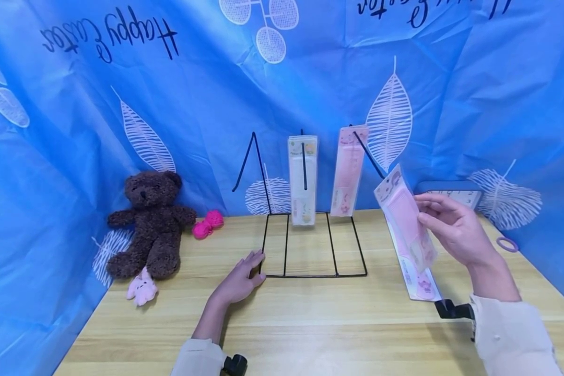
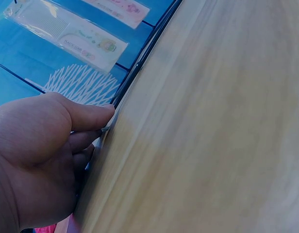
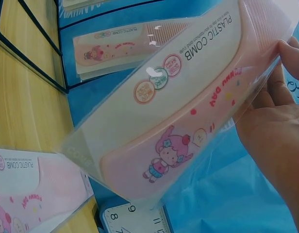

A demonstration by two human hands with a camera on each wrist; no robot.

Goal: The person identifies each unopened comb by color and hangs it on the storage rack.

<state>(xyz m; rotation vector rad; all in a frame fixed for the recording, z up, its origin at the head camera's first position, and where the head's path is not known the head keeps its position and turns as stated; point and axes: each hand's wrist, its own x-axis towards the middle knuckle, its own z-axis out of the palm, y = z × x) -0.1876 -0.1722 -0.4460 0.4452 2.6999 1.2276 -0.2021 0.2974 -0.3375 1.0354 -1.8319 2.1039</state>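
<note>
My right hand (image 1: 451, 227) pinches a packaged pink comb (image 1: 404, 214) along one side, between thumb and fingers. The pack is tilted, its upper end right by the tip of the right hook of a black wire rack (image 1: 310, 275). "PLASTIC COMB" and a cartoon girl show on the held comb (image 3: 188, 111) in the right wrist view. My left hand (image 1: 237, 279) grips the rack's front left corner, with the thumb (image 2: 93, 116) against the wire. A white comb pack (image 1: 303, 209) hangs on the middle hook, and pink comb packs (image 1: 348, 172) hang on the right one.
Another packaged pink comb (image 1: 415, 277) lies on the table (image 1: 310, 324) below my right hand. A clock (image 1: 451, 194) and a purple ring (image 1: 507, 244) are at the right. On the left are a brown teddy bear (image 1: 155, 224), a pink bow (image 1: 208, 224) and a small pink plush (image 1: 142, 288).
</note>
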